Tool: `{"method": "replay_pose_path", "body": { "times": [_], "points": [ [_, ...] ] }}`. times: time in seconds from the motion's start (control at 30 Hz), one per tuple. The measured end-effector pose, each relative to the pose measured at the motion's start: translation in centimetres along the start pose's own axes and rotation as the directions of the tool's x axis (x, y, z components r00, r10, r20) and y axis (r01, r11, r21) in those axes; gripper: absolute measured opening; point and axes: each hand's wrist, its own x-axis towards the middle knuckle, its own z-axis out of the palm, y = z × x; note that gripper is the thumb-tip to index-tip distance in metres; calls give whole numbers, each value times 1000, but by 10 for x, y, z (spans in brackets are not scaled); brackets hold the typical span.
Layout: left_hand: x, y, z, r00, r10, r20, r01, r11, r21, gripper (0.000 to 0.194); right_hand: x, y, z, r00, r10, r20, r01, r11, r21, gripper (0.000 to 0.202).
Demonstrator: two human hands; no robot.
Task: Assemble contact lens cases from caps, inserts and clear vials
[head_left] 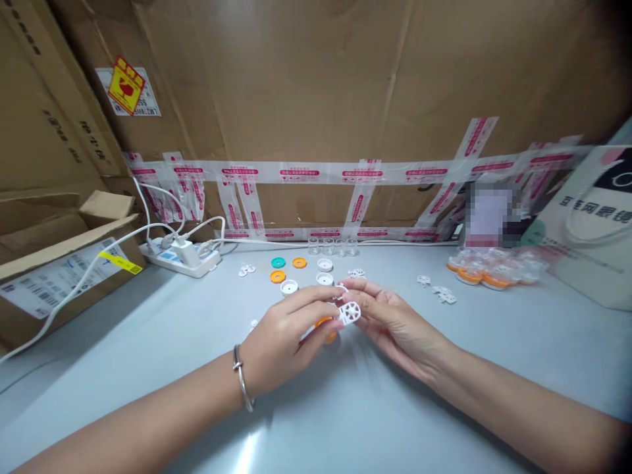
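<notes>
My left hand (279,332), with a silver bracelet on its wrist, pinches a small white plastic part (351,313) that has a rounded end and a spoked, wheel-like opening. Facing it, my right hand (397,322) has its thumb and fingers closed around a second small white piece (342,290), partly hidden by the fingertips. Below the left fingers an orange piece (330,337) shows, mostly covered. Just beyond the hands lie white round caps (324,280), orange rings (299,263) and a teal ring (278,263).
Clear small cups (328,247) line the back, by a cardboard box (316,85). White parts (444,294) lie to the right, before a cluster of orange-based clear pieces (494,280). A power strip (190,260) with cables and an open carton (64,276) stand left; a bag (587,230) stands right.
</notes>
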Motion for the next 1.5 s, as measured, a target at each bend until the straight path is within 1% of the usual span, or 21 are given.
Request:
{"method": "replay_pose_path", "body": {
  "times": [0.07,0.13,0.23,0.3,0.43,0.5,0.6,0.67,0.8,0.93,1.1,1.2,1.4,1.5],
  "points": [
    [-1,-1,3,998,52,-41,-49,997,65,15,-1,6,2,1000,23,-15,-21,992,124,22],
    [-2,-1,5,996,69,-52,-64,993,97,16,0,10,3,999,27,17,-30,983,180,17],
    [-1,-1,6,997,69,-42,-65,994,88,16,1,12,2,995,25,92,-42,980,194,14],
    [0,0,5,998,61,-30,-59,996,62,15,1,11,2,994,20,111,-40,982,184,13],
    [0,2,2,999,43,-27,-42,999,30,15,2,8,1,995,-32,97,21,993,119,10],
    [0,3,-1,996,29,-80,-24,998,61,14,2,5,-1,994,-80,80,77,996,46,10],
    [2,2,-6,983,-8,-181,32,991,130,11,-1,1,-2,987,-156,40,159,984,-84,13],
    [4,0,-8,980,-19,-200,53,984,167,10,-2,-1,-1,978,-205,33,208,966,-152,15],
    [5,0,-9,985,11,-169,31,970,241,9,-5,0,2,964,-262,52,267,937,-225,16],
    [4,3,-8,991,39,-132,8,942,336,8,-6,3,3,964,-267,9,262,936,-237,15],
    [5,6,-8,994,52,-92,-6,896,445,9,-5,3,3,967,-256,2,249,937,-245,16],
    [6,7,-9,995,70,-75,-21,855,518,11,-6,4,4,972,-234,-11,223,938,-267,18],
    [5,6,-8,988,151,13,-124,751,648,10,-10,5,9,971,-237,-37,209,912,-354,19],
    [3,6,-6,984,177,36,-153,708,690,11,-11,6,12,973,-224,-59,188,912,-366,17]
  ]
}}
